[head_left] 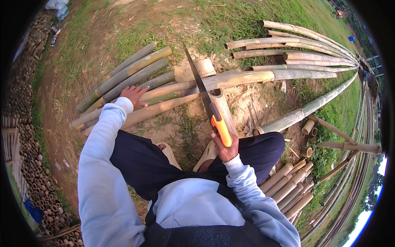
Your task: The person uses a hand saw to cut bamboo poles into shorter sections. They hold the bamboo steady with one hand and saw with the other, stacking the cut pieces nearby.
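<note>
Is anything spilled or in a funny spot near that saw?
Yes! Pale bits, maybe sawdust, lie scattered near the saw, so it looks a bit like a spill. Some short bamboo pieces also sit apart from the bamboo pile, where others lie side by side.

No lettering, label, number or sign can be read anywhere in view.

Totally outdoor setup, plain daylight. The ground [62, 142] is brown dirt with scruffy green grass [247, 13] all over, thicker toward its far right corner. Past the ground's right edge there's kinda blurry dark greenery [371, 196] and super bright, whitish sky [361, 227].
</note>
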Available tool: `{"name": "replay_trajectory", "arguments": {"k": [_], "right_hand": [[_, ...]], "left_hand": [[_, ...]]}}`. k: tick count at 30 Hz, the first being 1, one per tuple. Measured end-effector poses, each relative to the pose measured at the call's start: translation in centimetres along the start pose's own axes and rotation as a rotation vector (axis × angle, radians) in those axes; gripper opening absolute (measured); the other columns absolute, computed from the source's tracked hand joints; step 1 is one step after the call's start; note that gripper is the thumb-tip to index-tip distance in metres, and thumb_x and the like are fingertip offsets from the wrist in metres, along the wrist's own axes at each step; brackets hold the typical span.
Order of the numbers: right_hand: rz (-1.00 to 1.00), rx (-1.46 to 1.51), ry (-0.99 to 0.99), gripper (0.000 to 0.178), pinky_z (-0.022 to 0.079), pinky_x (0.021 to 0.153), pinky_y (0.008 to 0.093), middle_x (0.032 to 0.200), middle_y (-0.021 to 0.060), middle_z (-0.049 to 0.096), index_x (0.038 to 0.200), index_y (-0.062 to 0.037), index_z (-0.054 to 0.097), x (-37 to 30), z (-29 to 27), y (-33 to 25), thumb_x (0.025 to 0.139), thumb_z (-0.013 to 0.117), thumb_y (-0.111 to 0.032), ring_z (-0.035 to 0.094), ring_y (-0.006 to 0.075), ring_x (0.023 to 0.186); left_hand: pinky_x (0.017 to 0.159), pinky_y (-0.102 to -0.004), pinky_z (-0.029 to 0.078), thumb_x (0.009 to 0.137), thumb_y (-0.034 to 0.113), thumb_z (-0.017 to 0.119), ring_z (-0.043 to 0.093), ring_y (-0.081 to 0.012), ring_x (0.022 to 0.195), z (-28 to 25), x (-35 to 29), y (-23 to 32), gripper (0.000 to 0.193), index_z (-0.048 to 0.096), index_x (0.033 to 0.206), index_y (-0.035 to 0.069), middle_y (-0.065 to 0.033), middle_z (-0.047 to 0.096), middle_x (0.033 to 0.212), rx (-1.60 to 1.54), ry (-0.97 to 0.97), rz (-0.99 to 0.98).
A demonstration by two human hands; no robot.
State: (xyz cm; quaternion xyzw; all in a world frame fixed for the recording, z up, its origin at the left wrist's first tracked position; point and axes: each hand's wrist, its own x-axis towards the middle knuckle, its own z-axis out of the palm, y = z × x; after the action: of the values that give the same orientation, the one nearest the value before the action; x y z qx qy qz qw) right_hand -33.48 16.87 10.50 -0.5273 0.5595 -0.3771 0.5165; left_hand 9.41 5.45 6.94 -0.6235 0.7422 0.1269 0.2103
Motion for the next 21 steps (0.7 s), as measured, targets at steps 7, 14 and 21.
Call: {"name": "replay_trajectory", "arguments": {"k": [7,14,21], "right_hand": [[0.013,0.007,-0.047,0.019,0.046,0.06,0.0281,0.072,-0.0004,0.058,0.095,0.0018,0.066,0.2,0.6,-0.1,0.094,0.075,-0.015,0.051,0.0084,0.066],[-0.04,-0.028,-0.033,0.02,0.046,0.059,0.0304,0.069,0.0037,0.059,0.093,0.0014,0.065,0.6,1.2,1.0,0.094,0.075,-0.016,0.051,0.0104,0.063],[-0.056,-0.072,-0.003,0.019,0.046,0.057,0.0309,0.065,0.0053,0.058,0.092,0.0021,0.065,1.4,1.6,0.7,0.094,0.074,-0.015,0.051,0.0106,0.062]], "left_hand": [[0.113,-0.0485,0.038,0.087,0.06,0.068,0.051,-0.0348,0.13,0.6,2.7,3.8,0.092,0.021,0.161,0.03,-0.0124,0.053,0.139,-0.177,0.105,0.101],[0.1,-0.0508,0.049,0.076,0.049,0.083,0.06,-0.0405,0.12,-0.3,4.6,7.1,0.087,0.043,0.145,0.014,-0.0199,0.061,0.132,-0.266,0.107,-0.053],[0.092,-0.0512,0.052,0.071,0.042,0.084,0.068,-0.0404,0.104,-1.5,4.7,7.4,0.068,0.055,0.121,0.007,-0.0207,0.072,0.105,-0.227,0.069,-0.1]]}}
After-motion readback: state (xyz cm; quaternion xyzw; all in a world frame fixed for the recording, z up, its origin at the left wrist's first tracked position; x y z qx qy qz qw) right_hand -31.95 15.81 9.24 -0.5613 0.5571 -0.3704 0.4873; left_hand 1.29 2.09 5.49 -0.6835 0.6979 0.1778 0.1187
